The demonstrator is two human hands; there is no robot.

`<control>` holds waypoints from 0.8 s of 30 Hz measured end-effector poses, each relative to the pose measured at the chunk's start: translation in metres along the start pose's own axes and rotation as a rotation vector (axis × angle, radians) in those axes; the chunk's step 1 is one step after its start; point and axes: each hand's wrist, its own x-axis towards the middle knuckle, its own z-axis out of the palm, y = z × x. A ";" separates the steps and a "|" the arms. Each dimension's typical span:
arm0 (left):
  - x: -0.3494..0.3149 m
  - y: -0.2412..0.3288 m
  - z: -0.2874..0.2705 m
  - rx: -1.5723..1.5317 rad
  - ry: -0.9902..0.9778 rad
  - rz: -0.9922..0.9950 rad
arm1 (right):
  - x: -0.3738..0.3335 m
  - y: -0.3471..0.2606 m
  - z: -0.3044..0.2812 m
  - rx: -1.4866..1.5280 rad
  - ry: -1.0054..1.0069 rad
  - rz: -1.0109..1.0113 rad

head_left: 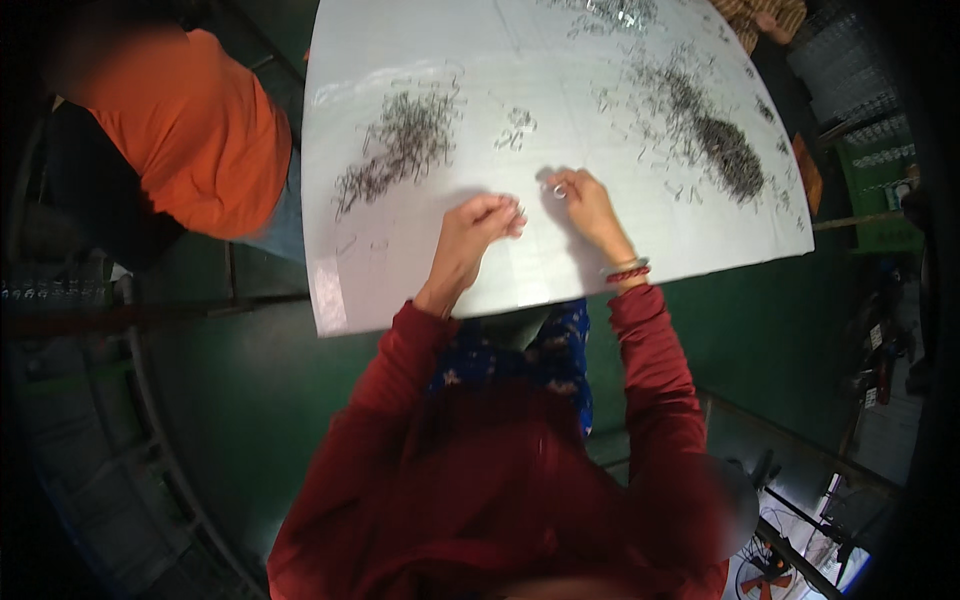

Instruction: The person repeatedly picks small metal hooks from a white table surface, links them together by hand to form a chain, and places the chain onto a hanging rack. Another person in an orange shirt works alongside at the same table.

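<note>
My left hand (474, 232) is over the white tabletop (520, 270), its fingers pinched together at a tiny thing I cannot make out. Just right of it, my right hand (592, 208) also pinches, and a small shiny metal piece (560, 190) shows at its fingertips. The hands are apart. Beyond them lies a small cluster of bent wire pieces (517, 130). To the left is a loose heap of dark, thin wire hooks (405, 140). A denser heap of dark wire pieces (728, 155) spreads on the right.
Another heap of shinier wire pieces (625, 14) lies at the far edge. A person in an orange top (215, 130) sits at the table's left side. Part of another person in a striped sleeve (785, 18) shows at the far right. A fan (765, 582) stands at the lower right.
</note>
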 end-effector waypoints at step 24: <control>-0.006 0.006 0.026 0.069 -0.025 0.056 | -0.066 -0.069 -0.011 0.480 0.146 0.052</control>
